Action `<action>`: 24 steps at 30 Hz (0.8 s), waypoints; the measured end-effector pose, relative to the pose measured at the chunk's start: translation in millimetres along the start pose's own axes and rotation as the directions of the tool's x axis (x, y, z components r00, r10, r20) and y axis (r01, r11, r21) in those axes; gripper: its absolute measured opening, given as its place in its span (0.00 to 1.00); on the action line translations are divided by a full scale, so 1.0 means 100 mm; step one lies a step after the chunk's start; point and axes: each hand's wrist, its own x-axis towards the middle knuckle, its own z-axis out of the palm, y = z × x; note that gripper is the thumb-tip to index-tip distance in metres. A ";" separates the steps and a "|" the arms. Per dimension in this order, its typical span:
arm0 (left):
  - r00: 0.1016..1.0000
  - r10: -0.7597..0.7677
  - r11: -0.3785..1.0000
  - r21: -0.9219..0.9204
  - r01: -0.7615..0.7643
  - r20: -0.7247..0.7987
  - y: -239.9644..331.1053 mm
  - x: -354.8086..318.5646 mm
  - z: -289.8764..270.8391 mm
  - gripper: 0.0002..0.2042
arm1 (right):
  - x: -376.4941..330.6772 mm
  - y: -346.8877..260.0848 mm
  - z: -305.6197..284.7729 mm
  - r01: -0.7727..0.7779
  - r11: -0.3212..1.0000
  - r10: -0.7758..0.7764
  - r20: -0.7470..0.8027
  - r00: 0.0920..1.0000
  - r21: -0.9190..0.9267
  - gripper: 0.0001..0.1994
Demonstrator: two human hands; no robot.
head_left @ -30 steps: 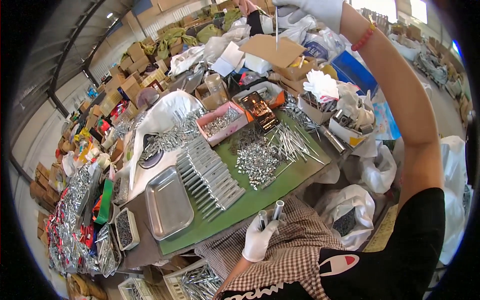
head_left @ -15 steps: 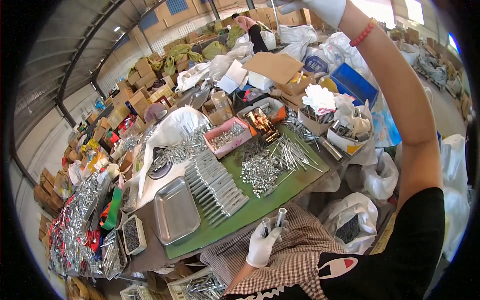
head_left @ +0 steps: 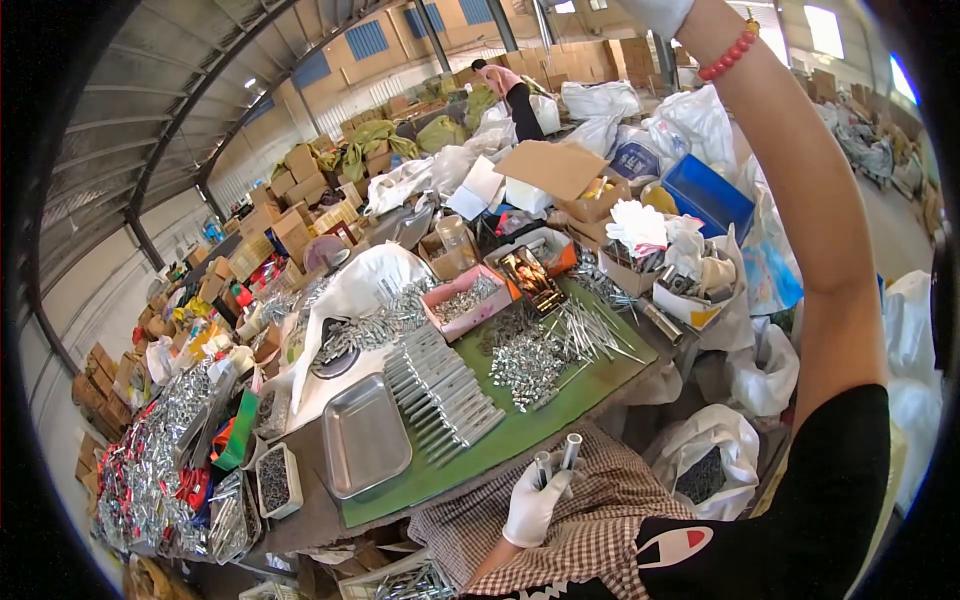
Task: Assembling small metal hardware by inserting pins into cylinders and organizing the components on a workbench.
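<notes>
My left hand (head_left: 530, 508), in a white glove, is closed around two short metal tubes (head_left: 571, 452) that stick up out of the fist, just off the table's near edge and over a checked apron (head_left: 470, 530). My right arm reaches up along the right side. Only a bit of its white-gloved right hand (head_left: 662, 14) shows at the top edge; its fingers are out of view. On the green mat lies a row of slim metal tubes (head_left: 440, 395), with an empty steel tray (head_left: 366, 440) to their left. Small metal fittings (head_left: 530, 372) form a pile to their right, beside thin metal rods (head_left: 597, 328).
A pink box (head_left: 462, 315) of small parts stands behind the row. Farther right are a blue bin (head_left: 708, 195) and an open white sack (head_left: 735, 440). Heaped metal parts (head_left: 150, 460) fill the far left. A person (head_left: 515, 95) bends over in the background.
The view has shifted, so the table sits slightly lower and to the right. My right hand has gone farther out past the top edge. My left hand still grips the tubes.
</notes>
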 end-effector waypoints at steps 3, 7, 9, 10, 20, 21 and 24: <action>1.000 -0.008 1.000 -0.007 0.008 0.004 -0.01 -0.03 0.02 0.19 | -0.02 -0.02 -0.01 0.013 1.000 -0.013 -0.023 1.000 0.008 0.10; 1.000 0.002 1.000 0.022 -0.002 0.008 -0.03 -0.13 0.06 0.18 | -0.09 -0.18 -0.04 0.010 1.000 -0.010 -0.026 1.000 -0.002 0.11; 1.000 -0.021 0.999 -0.025 0.021 -0.010 -0.04 -0.17 0.10 0.19 | -0.19 -0.23 -0.03 0.002 1.000 -0.002 -0.024 1.000 -0.028 0.11; 1.000 -0.016 1.000 -0.009 0.016 0.004 -0.04 -0.14 0.10 0.20 | -0.28 -0.26 -0.02 -0.037 0.998 0.036 -0.024 0.999 -0.058 0.11; 0.987 -0.082 0.987 -0.150 0.061 -0.138 -0.01 -0.02 -0.13 0.13 | -1.88 1.14 0.71 -0.507 0.859 0.504 0.295 0.812 -0.074 0.18; 0.987 -0.098 0.984 -0.161 0.077 -0.130 0.00 -0.01 -0.14 0.13 | -2.12 1.29 0.73 -0.640 0.768 0.605 0.322 0.728 0.003 0.17; 0.984 -0.100 0.990 -0.110 0.084 -0.148 -0.03 0.01 -0.21 0.18 | -2.69 1.71 0.84 -0.587 0.741 0.665 0.235 0.709 -0.328 0.16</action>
